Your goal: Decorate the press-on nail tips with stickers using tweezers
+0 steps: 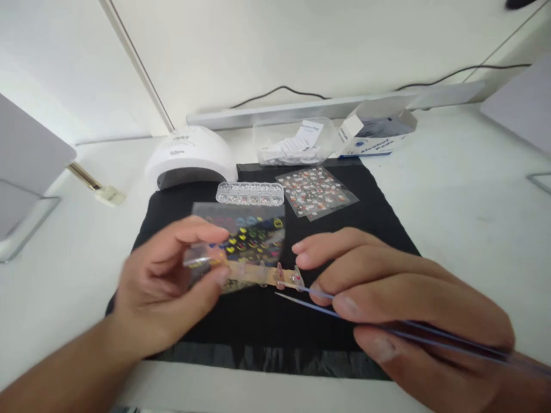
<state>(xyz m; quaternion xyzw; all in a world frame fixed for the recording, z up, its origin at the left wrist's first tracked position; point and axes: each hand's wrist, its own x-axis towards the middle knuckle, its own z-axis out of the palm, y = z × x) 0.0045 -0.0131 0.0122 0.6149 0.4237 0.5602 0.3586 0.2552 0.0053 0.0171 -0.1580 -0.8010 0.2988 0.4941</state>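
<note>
Between hands (166, 289) (408, 298): wooden stick (252, 272), nail tips (279, 276) attached, tweezers (310, 306) near

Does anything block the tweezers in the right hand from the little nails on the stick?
Nothing visible does. The tweezers in the right hand have their tips close beside the nails. The left hand is at the other end of the stick, out of the way.

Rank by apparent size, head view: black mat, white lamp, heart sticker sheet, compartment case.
1. black mat
2. white lamp and heart sticker sheet: alike, unranked; sheet is nearer, partly covered
3. compartment case
</note>
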